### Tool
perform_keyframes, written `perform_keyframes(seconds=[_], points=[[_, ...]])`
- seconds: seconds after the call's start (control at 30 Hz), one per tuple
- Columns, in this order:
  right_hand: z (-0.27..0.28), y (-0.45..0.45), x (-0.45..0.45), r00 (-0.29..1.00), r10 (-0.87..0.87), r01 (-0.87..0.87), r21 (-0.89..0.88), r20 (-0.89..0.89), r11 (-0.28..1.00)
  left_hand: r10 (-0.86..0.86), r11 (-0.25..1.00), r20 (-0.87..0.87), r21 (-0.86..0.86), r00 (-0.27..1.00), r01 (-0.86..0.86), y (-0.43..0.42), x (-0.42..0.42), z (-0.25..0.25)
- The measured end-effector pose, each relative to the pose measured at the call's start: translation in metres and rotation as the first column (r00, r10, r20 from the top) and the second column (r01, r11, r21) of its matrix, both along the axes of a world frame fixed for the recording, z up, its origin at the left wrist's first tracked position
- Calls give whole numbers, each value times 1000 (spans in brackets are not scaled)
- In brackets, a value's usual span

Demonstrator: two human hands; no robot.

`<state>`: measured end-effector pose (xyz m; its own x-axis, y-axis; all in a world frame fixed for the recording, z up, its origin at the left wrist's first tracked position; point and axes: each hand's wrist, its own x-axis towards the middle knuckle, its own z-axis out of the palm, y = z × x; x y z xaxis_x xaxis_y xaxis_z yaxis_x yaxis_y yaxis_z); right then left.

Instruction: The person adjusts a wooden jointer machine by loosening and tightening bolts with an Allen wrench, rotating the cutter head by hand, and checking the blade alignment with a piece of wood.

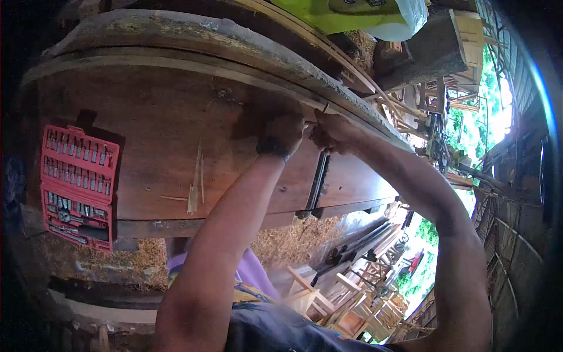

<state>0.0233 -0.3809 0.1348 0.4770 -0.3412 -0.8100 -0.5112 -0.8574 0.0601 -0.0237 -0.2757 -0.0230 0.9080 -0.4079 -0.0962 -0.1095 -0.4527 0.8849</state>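
Dark print on the yellow-green bag (pixel 311 13), between 12 and 1 o'clock from the hands, is cut off by the frame and cannot be read. An open red case (pixel 76 192), between 8 and 9 o'clock, carries rows of metal bits in its upper half; sockets, a ratchet and a dark-handled tool fill the lower. The left hand (pixel 284 132), wearing a dark wristband, is curled, pinching a slim shiny piece (pixel 310 122) at its 2 o'clock side. The right hand (pixel 331 132), fingers bent, grips a thin dark rod (pixel 325 108) projecting toward 12 o'clock. Both meet over the wooden table (pixel 152 135), with a black strip (pixel 317 182) at 6 o'clock.
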Motion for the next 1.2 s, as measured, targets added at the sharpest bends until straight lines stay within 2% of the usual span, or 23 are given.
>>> perform_keyframes(seconds=[0.03, 0.07, 0.1, 0.13, 0.17, 0.2, 0.23, 0.3, 0.37, 0.47, 0.53, 0.57, 0.63, 0.67, 0.73, 0.77, 0.8, 0.83, 0.9, 0.97, 1.07, 1.17, 1.2], points=[[4, -2, 1, 998, -61, 61, 35, -11, 998, 5, 1000, 0, -10, 1000, -5, 2, -1, 4], [8, -3, 1, 1000, 0, -1, 27, 16, 1000, 13, 1000, 4, -19, 1000, -12, 3, 0, 8], [12, -3, 0, 972, 215, -213, -31, 96, 977, 49, 999, 52, -20, 997, -48, 0, 0, 4], [15, -5, -4, 818, 544, -521, -160, 189, 839, 83, 996, 96, -21, 992, -81, -5, -4, -3], [19, -7, -9, 489, 834, -760, -345, 255, 551, 117, 993, 140, -26, 983, -115, -10, -6, -9], [21, -9, -12, 189, 950, -831, -474, 249, 290, 89, 996, 104, -15, 991, -88, -10, -6, -9], [21, -11, -15, -10, 978, -825, -554, 208, 110, 57, 998, 68, -5, 996, -57, -9, -6, -8], [20, -12, -14, -125, 986, -850, -524, 109, -50, 2, 1000, 27, 9, 1000, -2, -7, -3, -3], [14, -7, -15, 44, 998, -929, -369, -36, 27, -43, 999, 11, 25, 999, 42, 1, 1, 3], [12, -2, -6, 35, 996, -966, -258, -82, 13, 24, 999, 34, 29, 999, -25, 1, -2, 5], [-8, -12, -13, 527, 849, -822, -231, 42, 521, 52, 999, 78, -3, 996, -52, -5, -5, -2], [-16, -11, -15, 781, 621, -599, -197, 73, 776, 69, 998, 102, -19, 992, -67, -8, -5, -7], [-14, -8, -16, 990, 123, -124, -3, 73, 992, -6, 1000, 9, -9, 1000, 6, 3, 0, 9], [-8, -8, -15, 995, -89, 86, 77, 44, 993, -45, 999, -35, -5, 998, 45, 10, 2, 17], [3, -11, -12, 973, -230, 225, 142, 24, 964, -76, 996, -65, 42, 995, 79, 7, 1, 14], [8, -12, -12, 985, -156, 147, 125, 70, 981, -87, 994, -78, 65, 993, 93, 4, 3, 12], [11, -14, -13, 983, 61, -72, 57, 173, 996, -70, 996, -61, 49, 996, 73, 5, 3, 15], [13, -16, -17, 868, 400, -396, -76, 296, 915, -50, 998, -48, 36, 998, 52, 8, 2, 17], [17, -18, -24, 349, 855, -782, -383, 384, 492, -6, 1000, -1, 12, 1000, 6, 5, -1, 9], [16, -18, -22, -177, 951, -836, -548, 253, -10, 36, 999, 77, -21, 996, -35, -12, -5, -17], [7, -9, -22, 7, 999, -928, -374, -32, -6, 51, 999, 153, -9, 987, -50, -5, -6, -8], [1, 4, -12, -25, 973, -976, -205, -231, -74, -22, 988, 111, 157, 994, 4, 13, -5, 20], [-7, 1, -10, 212, 954, -963, -212, -211, 167, -13, 993, 40, 120, 999, 8, 10, -4, 17]])
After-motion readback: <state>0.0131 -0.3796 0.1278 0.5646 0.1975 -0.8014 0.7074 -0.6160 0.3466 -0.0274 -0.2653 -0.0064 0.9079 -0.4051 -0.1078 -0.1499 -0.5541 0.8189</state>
